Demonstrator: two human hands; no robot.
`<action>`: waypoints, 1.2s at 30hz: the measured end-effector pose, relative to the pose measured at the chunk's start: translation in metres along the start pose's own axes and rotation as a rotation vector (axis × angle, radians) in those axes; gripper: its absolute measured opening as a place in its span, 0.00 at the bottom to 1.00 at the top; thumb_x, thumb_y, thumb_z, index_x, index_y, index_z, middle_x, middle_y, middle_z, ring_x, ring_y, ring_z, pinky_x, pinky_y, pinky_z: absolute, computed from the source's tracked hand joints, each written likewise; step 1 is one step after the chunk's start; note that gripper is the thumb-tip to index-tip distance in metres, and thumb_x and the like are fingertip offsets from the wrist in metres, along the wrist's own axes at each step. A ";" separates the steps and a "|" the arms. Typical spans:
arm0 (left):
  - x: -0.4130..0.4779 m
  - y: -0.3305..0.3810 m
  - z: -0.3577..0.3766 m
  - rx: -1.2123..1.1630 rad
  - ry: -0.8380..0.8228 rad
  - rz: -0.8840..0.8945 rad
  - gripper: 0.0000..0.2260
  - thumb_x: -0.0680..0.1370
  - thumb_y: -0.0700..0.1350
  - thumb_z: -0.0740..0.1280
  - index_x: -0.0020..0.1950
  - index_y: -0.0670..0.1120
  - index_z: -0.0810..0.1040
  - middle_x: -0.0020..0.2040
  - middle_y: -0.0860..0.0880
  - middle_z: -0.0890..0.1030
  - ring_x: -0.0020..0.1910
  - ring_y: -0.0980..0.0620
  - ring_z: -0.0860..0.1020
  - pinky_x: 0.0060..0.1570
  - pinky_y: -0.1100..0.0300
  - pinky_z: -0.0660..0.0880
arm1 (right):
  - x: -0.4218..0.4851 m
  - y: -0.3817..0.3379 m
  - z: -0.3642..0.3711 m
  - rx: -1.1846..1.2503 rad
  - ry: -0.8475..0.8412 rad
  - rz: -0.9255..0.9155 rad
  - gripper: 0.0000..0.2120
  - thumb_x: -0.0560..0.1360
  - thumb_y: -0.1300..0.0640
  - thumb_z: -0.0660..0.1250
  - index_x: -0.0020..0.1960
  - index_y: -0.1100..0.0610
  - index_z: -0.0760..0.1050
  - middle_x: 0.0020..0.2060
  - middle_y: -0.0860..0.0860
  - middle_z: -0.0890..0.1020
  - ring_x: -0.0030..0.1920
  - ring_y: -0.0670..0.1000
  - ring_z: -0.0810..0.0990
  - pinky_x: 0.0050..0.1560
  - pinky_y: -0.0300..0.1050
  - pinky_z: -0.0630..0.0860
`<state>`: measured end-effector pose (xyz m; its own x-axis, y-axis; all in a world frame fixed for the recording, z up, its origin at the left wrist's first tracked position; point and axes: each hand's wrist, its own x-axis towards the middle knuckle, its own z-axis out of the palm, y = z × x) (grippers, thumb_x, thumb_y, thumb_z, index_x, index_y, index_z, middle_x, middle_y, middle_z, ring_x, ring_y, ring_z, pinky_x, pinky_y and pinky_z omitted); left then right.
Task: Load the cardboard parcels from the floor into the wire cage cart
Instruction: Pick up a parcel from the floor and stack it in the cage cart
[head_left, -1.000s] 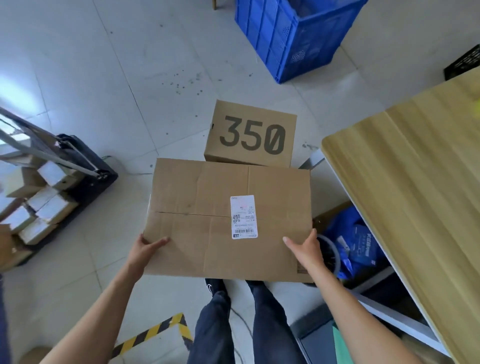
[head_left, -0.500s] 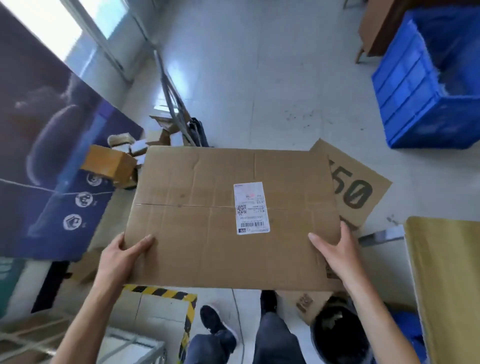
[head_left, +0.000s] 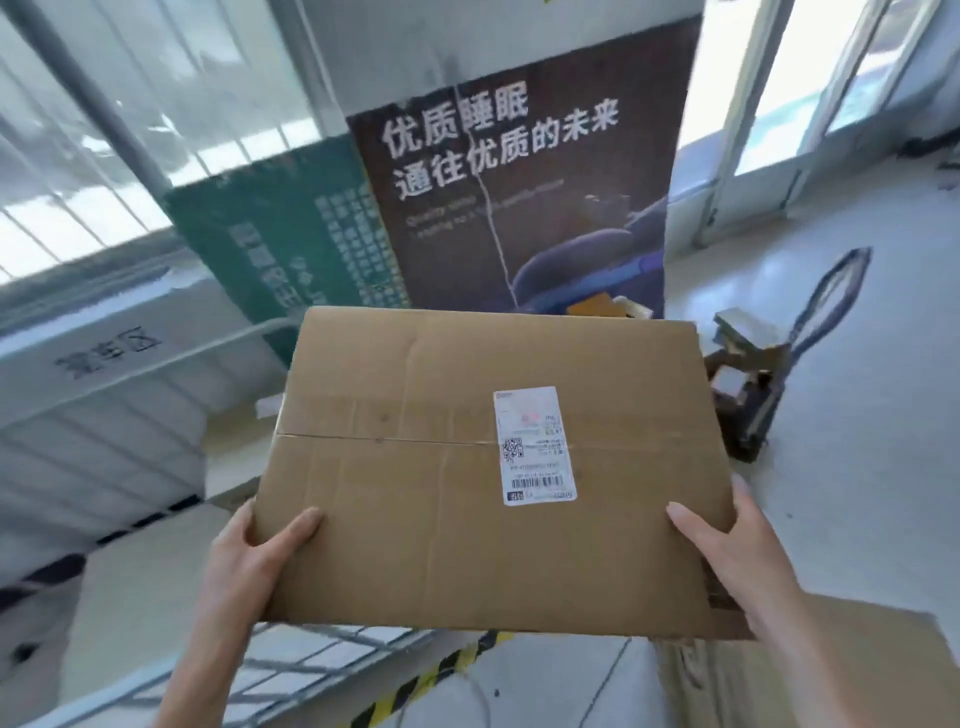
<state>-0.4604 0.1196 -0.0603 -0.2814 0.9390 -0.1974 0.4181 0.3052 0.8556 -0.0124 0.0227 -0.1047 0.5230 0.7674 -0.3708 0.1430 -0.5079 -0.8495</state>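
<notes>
The person is turning away from the spot on the floor where the parcels were lying; a moment ago the view was looking down at the floor, a box marked 350 and a blue crate, and now it is looking up at a dark poster (head_left: 519, 176) and bright windows. That probably means the pick-up is done and the carrying part is happening, with the drop into the cart coming next. The big cardboard parcel (head_left: 488, 467) is being held up in the air, flat and level, in front of the person's chest. The left hand (head_left: 254, 561) is gripping the near left corner, thumb on top and the other fingers hidden underneath. The right hand (head_left: 727, 551) is gripping the near right corner the same way. Grey wire bars (head_left: 311, 660) are showing just below the box at the bottom left, and these are likely part of the wire cage cart, but it is too blurry to be sure. The box is plain brown, wide and flat on top, with a taped seam running across the middle, some soft creases, and a white shipping label (head_left: 535, 444) with a barcode stuck toward the right side. A hand trolley (head_left: 753, 400) is standing on the floor off to the right.
</notes>
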 end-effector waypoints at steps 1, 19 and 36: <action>0.005 -0.018 -0.033 -0.021 0.050 -0.030 0.23 0.58 0.59 0.80 0.46 0.51 0.79 0.40 0.59 0.83 0.39 0.60 0.81 0.36 0.66 0.75 | -0.002 -0.016 0.033 -0.020 -0.047 -0.016 0.26 0.70 0.41 0.75 0.63 0.37 0.66 0.55 0.41 0.79 0.55 0.50 0.80 0.58 0.60 0.78; 0.101 -0.227 -0.381 -0.006 0.492 -0.530 0.35 0.61 0.66 0.77 0.61 0.48 0.77 0.53 0.46 0.82 0.49 0.42 0.81 0.52 0.42 0.79 | -0.058 -0.159 0.480 -0.304 -0.535 -0.203 0.31 0.70 0.39 0.72 0.70 0.41 0.66 0.60 0.41 0.79 0.59 0.49 0.79 0.58 0.56 0.78; 0.359 -0.359 -0.368 0.254 -0.001 -0.675 0.19 0.70 0.51 0.79 0.51 0.40 0.79 0.51 0.38 0.84 0.45 0.43 0.80 0.51 0.48 0.74 | 0.026 -0.097 0.679 -0.494 -0.400 0.157 0.45 0.76 0.42 0.69 0.82 0.52 0.46 0.79 0.50 0.62 0.75 0.56 0.65 0.69 0.57 0.69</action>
<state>-1.0292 0.2893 -0.2623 -0.5485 0.5325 -0.6446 0.3412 0.8464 0.4089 -0.5830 0.3579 -0.2870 0.2301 0.7072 -0.6685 0.5092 -0.6729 -0.5365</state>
